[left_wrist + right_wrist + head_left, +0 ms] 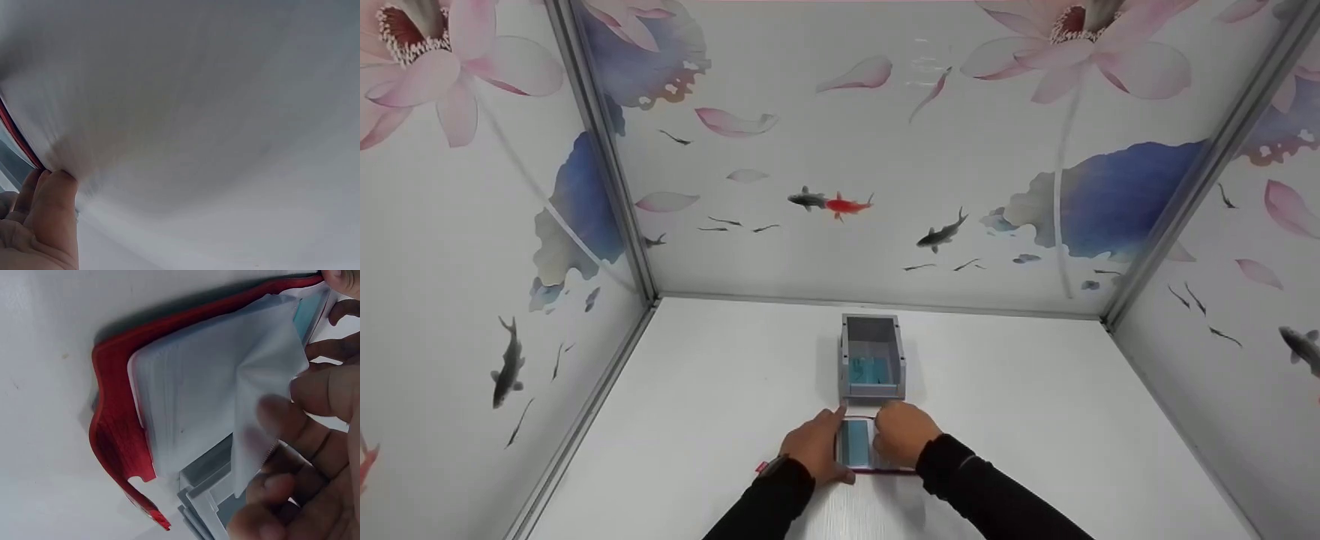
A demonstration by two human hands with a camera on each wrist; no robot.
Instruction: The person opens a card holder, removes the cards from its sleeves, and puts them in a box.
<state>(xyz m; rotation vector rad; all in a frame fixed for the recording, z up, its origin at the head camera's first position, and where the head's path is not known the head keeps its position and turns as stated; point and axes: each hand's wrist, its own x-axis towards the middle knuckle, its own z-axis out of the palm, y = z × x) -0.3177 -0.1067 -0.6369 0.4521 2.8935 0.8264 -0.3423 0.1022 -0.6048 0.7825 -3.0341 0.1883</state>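
A card holder (115,377) with a red cover and a stack of clear plastic sleeves lies spread on the white table. My left hand (814,448) grips its left side, thumb at the near edge and fingers toward the far edge; the left wrist view catches the fingers (56,208) against the red border. A blue-teal card (855,442) shows on the holder's left half. Over the right half, my right hand (907,433) pinches a clear sleeve (270,394), which bends up from the stack between thumb and fingers.
Just behind the card holder stands a grey plastic bin (874,391) with a teal card (868,370) inside. White panels (780,165) printed with lotus flowers and fish enclose the white table (720,375) at the back and both sides.
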